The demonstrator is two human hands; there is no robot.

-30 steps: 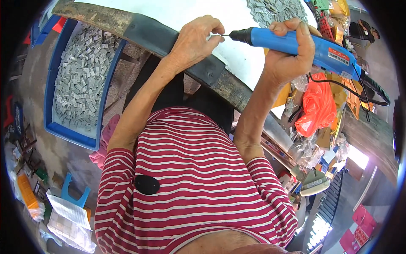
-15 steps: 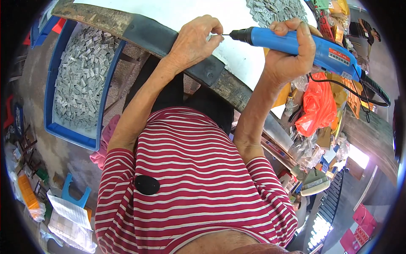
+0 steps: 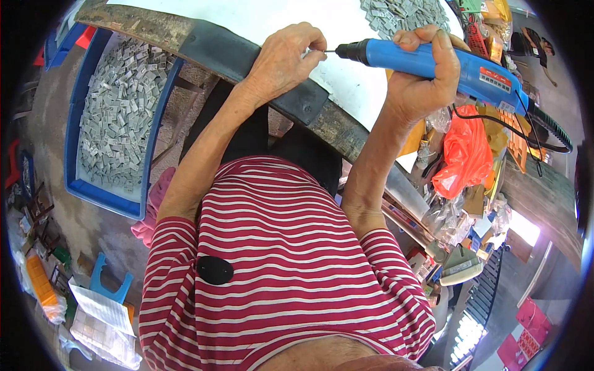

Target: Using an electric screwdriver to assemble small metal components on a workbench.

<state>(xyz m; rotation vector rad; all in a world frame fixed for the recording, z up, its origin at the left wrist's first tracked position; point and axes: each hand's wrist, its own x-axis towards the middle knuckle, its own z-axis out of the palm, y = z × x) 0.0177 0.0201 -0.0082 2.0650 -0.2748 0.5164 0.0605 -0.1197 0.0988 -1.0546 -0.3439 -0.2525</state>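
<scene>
My right hand is wrapped round a blue electric screwdriver with a black nose and a corded tail. Its thin metal bit points left and reaches the fingertips of my left hand. Those fingers are pinched round something small at the tip of the bit; the fingers hide what it is. Both hands are above the white sheet at the near edge of the table. Beyond the screwdriver lies a pile of small grey metal-looking pieces.
A blue tray full of similar grey pieces stands left of my lap. The worn table edge runs in front of me. At right are a red plastic bag, the screwdriver's black cord and clutter. A person is at the far right.
The screwdriver and my right hand have shifted very slightly, its back end dipping a little. My left hand stays pinched in the same place.
</scene>
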